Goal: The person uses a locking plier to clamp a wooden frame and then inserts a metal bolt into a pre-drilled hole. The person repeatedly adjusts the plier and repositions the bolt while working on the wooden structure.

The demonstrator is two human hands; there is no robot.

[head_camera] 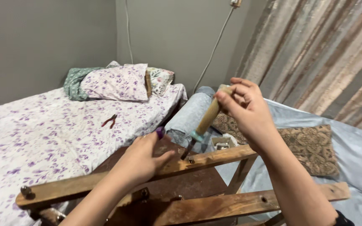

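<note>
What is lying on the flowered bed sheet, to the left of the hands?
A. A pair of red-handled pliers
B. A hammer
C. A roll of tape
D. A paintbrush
A: a pair of red-handled pliers lies alone on the purple-flowered sheet, apart from both hands.

Wooden rails (214, 158) close below, seemingly.

Location: a home bedroom. Evidence: a bed (42, 134) with purple-flowered sheet, stacked pillows (116, 81) at its head, a striped curtain (315, 54), and plain grey walls (38, 37).
</note>
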